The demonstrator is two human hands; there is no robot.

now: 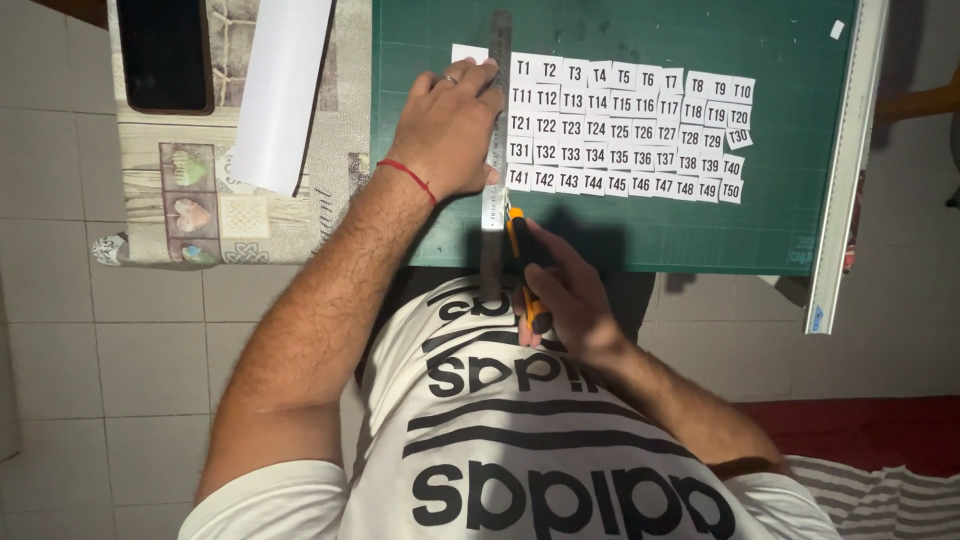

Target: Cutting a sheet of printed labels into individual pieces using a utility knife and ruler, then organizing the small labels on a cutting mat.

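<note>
Two hands busy: left hand (447, 125) fingers flat on steel ruler (496, 130); right hand (570, 290) fingers gripping orange-black knife (520, 262).

Hidden and cut-off items, head view

The left hand (447, 128) covers the middle stretch of the long grey metal ruler (496, 60) and most of the white paper piece (466, 52) beside it. The right hand (568, 290) wraps the orange and black utility knife (518, 240); its blade tip is too small to make out, and its grip hides most of the handle. The green cutting mat (620, 225) runs off the top edge, its near corner lost in shadow. The black flat device (164, 50) and white folded sheet (285, 90) are cut by the top edge.
</note>
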